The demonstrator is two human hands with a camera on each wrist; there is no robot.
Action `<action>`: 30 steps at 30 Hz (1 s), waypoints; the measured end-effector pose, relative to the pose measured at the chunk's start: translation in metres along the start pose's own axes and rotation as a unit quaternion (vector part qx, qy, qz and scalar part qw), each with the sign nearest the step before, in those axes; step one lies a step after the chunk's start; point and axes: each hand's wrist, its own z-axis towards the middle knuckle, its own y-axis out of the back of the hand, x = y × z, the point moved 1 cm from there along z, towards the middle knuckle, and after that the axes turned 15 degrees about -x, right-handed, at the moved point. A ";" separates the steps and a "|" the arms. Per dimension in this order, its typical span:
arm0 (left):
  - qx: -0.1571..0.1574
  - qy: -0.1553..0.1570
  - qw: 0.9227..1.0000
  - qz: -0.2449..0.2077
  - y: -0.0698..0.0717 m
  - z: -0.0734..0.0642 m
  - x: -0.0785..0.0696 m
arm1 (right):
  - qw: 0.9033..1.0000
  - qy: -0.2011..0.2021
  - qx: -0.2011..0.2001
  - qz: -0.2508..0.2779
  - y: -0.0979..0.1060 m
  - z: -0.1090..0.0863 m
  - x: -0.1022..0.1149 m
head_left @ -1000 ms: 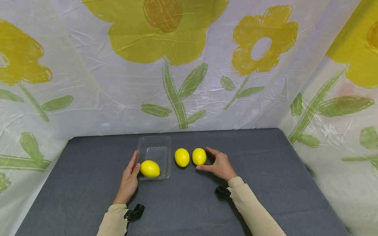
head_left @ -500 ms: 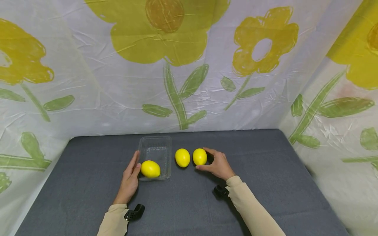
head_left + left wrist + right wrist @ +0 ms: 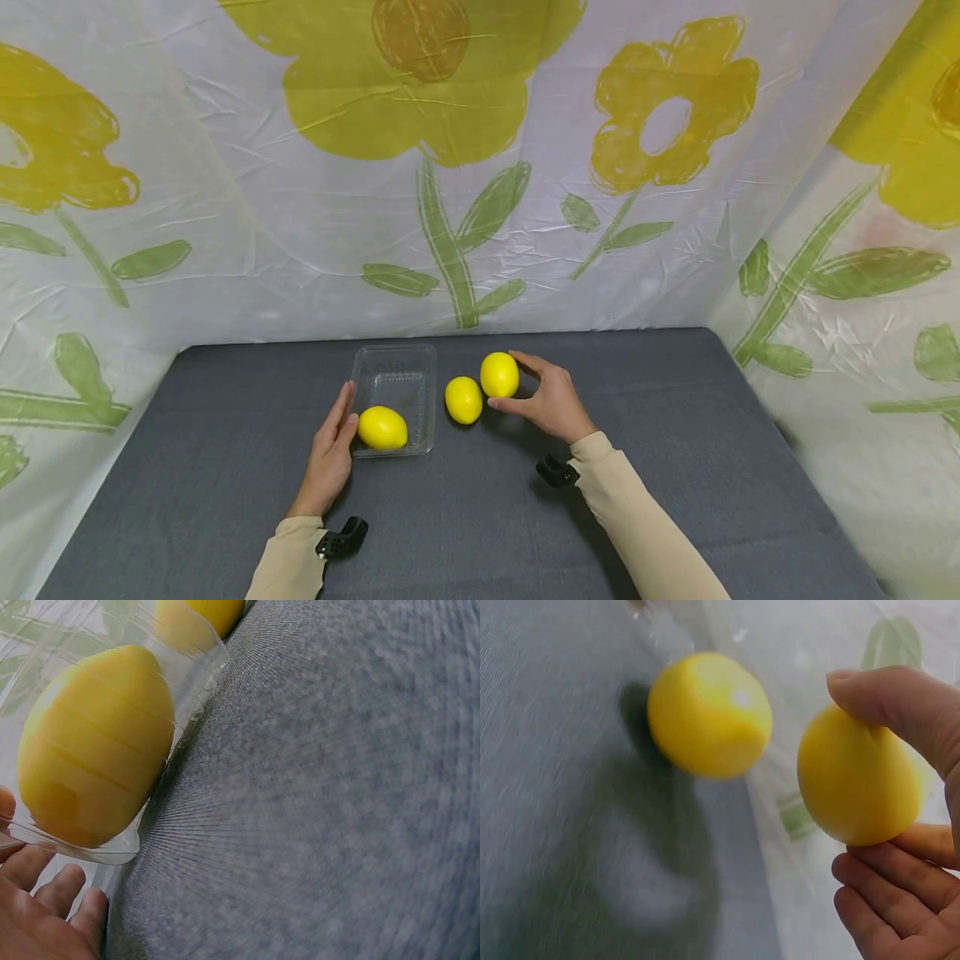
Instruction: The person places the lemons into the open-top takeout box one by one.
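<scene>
A clear plastic tray [image 3: 426, 417] holds one lemon [image 3: 382, 428] at its near end. My left hand [image 3: 327, 454] rests along the tray's left side, fingers fairly straight, the thumb at the rim; the left wrist view shows its fingers [image 3: 63, 889] outside the tray wall. My right hand [image 3: 551, 402] pinches a second lemon [image 3: 499, 375] between thumb and fingertips. In the right wrist view this held lemon [image 3: 859, 776] is off the table, with shadow below. A third lemon [image 3: 463, 400] lies on the table between the tray and the held one.
A dark grey cloth covers the table [image 3: 465, 517]. Behind it and at both sides hangs a white sheet [image 3: 300, 250] printed with yellow flowers. Small black devices sit at the left wrist [image 3: 342, 540] and right wrist [image 3: 557, 471].
The right hand's fingers have closed on the rightmost lemon and lifted it up from the table, slightly leftward. The left hand, tray and other two lemons have stayed put.
</scene>
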 end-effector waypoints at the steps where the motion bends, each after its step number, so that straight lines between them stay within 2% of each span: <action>1: -0.001 0.001 1.000 -0.001 0.000 0.000 0.000 | 1.000 0.003 0.001 0.005 -0.002 0.001 0.003; 16: 0.001 0.002 1.000 0.009 0.001 0.000 0.002 | 0.996 0.035 0.064 0.045 -0.053 0.011 0.043; 23: -0.005 0.001 1.000 0.010 0.000 0.000 0.000 | 0.994 0.039 0.096 0.031 -0.077 0.019 0.054; 30: -0.002 0.008 1.000 0.021 -0.001 0.002 0.002 | 0.993 0.029 0.116 0.004 -0.091 0.029 0.064</action>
